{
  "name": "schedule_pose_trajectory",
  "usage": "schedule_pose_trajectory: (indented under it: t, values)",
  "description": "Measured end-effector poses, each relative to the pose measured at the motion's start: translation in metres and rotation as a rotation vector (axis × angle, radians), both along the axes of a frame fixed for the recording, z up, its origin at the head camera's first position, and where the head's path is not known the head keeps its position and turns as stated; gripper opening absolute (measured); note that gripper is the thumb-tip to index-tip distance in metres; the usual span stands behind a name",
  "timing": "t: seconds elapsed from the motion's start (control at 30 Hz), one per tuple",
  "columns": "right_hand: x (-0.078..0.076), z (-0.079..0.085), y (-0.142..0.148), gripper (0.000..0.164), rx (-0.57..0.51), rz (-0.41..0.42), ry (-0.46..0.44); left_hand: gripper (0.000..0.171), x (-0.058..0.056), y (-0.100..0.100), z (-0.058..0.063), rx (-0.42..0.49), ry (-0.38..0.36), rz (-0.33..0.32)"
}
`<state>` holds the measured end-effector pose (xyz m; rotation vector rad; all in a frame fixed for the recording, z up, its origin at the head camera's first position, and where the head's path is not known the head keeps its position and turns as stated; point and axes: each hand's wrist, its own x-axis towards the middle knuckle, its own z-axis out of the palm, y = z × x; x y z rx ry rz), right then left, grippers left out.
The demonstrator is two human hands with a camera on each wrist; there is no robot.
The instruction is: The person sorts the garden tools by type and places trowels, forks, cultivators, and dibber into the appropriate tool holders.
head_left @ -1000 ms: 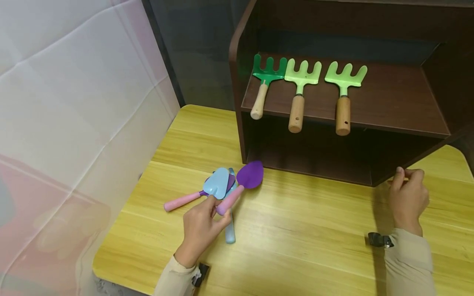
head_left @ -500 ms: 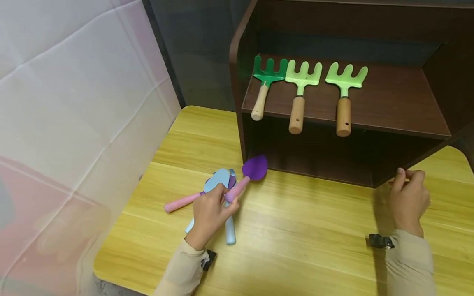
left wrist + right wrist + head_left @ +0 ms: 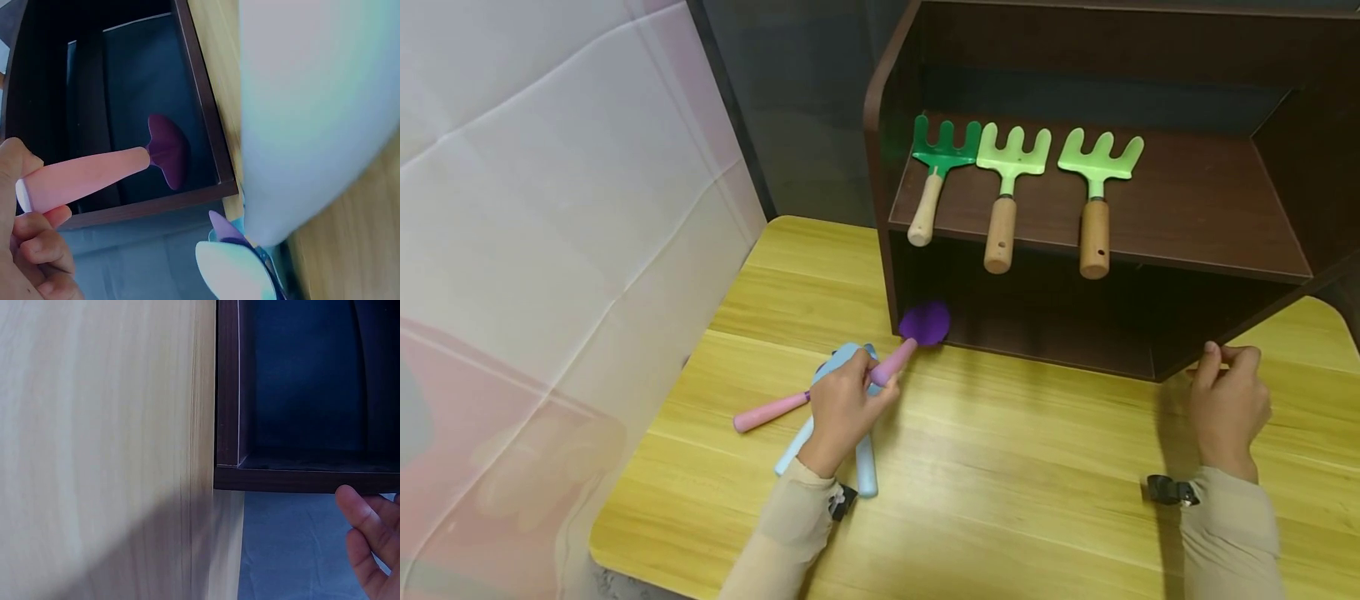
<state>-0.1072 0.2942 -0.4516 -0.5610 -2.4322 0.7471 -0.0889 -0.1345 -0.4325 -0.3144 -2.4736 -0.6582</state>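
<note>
My left hand [image 3: 846, 408] pinches the pink handle of a small purple garden trowel [image 3: 926, 323] near its end. The blade points away from me, at the front left of the shelf unit's lower compartment. In the left wrist view the trowel's handle [image 3: 94, 178] lies between thumb and fingers. Below that hand is a pile of trowels: a pink handle [image 3: 771, 412] and two light blue handles [image 3: 866, 467] stick out, their blades partly hidden. My right hand [image 3: 1231, 408], fingers loosely bent, has its thumb at the outer right side of the dark brown shelf unit [image 3: 1232, 333].
Three hand forks lie on the upper shelf: a dark green one [image 3: 945, 154], a light green one [image 3: 1013, 158] and another light green one [image 3: 1100, 162], handles jutting over the front edge. The unit stands on a yellow wooden table [image 3: 1000, 467]; a pale curtain [image 3: 550, 250] hangs left.
My left hand has carried the purple trowel forward and right, from above the pile to the lower compartment's left front. The right hand stays at the unit's side.
</note>
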Motion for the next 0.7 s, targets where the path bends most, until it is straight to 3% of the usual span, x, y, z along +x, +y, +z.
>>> schedule_pose_trajectory:
  t: [0.23,0.5,0.7]
  values:
    - [0.0,0.0,-0.001,0.042,0.009,0.008,0.012,0.021,-0.008,0.006,-0.001,0.001,-0.035,0.031]
    - [0.0,0.001,-0.002,0.042,0.012,0.008,0.023,0.021,-0.013,0.009,-0.005,0.02,-0.134,0.044]
    - [-0.001,0.001,-0.002,0.042,0.009,0.003,0.024,0.022,-0.018,0.012,-0.007,0.015,-0.147,0.063]
